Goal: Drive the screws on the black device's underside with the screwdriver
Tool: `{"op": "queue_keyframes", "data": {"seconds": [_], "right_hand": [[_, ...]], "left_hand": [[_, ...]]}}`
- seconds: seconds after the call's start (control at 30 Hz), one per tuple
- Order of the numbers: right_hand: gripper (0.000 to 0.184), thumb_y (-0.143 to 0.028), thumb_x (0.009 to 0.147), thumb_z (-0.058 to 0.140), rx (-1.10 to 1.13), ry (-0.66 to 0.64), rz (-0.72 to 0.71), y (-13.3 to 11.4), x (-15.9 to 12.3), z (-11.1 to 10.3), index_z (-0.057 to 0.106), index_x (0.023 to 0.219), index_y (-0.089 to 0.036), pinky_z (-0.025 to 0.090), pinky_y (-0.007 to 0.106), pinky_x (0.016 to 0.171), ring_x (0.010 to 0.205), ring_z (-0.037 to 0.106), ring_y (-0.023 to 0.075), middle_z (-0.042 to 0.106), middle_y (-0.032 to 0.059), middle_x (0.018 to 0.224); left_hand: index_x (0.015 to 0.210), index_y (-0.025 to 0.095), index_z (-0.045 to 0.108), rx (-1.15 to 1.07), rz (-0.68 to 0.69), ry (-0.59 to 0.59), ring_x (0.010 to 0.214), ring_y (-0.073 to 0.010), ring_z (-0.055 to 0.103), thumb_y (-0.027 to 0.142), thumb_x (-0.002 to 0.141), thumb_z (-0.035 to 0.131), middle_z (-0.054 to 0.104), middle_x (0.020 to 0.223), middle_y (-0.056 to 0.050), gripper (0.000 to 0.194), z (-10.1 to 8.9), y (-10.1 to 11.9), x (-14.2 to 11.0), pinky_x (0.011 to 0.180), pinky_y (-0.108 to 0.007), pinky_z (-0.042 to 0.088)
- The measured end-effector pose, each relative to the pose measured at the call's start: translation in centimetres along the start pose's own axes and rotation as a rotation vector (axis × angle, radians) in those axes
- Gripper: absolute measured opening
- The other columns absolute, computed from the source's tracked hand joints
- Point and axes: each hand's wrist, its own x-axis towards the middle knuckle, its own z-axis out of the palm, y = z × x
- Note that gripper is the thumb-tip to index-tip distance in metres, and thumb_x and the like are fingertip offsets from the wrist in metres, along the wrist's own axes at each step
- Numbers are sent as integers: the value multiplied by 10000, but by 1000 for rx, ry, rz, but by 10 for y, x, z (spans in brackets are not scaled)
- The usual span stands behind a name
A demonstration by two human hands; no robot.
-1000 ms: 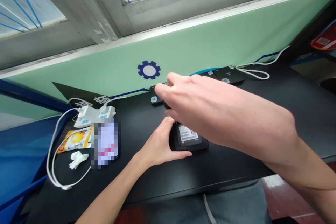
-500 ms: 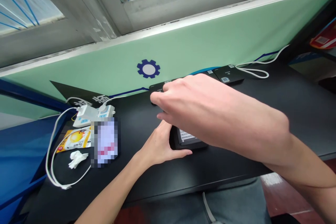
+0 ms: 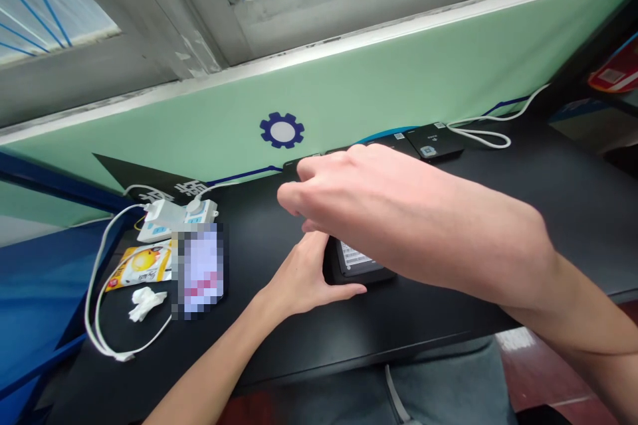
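Observation:
My left hand [image 3: 304, 275] grips the left edge of a black flat device [image 3: 355, 265] with a barcode label on top, near the middle of the black table [image 3: 249, 352]. My right hand [image 3: 343, 196] crosses above it, hiding most of the label. Its curled fingers are nearest a second black device [image 3: 299, 165] at the back, mostly hidden behind them. The underside of my right hand is out of sight, so I cannot tell whether it holds anything. Farther right, a third black device [image 3: 432, 141] lies with a white cable [image 3: 483, 136] attached.
Left of my hands lie a white power strip [image 3: 169, 220], a pixelated rectangular object [image 3: 199, 271], a yellow packet [image 3: 139, 265], crumpled white tissue [image 3: 147, 302] and a looped white cable [image 3: 100, 305]. A green wall panel [image 3: 399, 80] rises behind the table.
My right hand has moved left and toward me, covering more of the labelled device and less of the back device. My left hand stays on the labelled device.

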Motion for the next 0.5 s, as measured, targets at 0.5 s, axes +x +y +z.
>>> {"op": "queue_keyframes", "data": {"seconds": [0.5], "right_hand": [[324, 49, 929, 685, 18, 68, -75, 1, -6, 4, 579, 1137, -177, 312, 343, 698, 843, 492, 163, 608, 22, 1078]], "left_hand": [[1589, 258, 570, -46, -1, 26, 1596, -527, 527, 593, 825, 1005, 671, 1569, -189, 941, 0, 5, 1, 1251, -718, 529]]}}
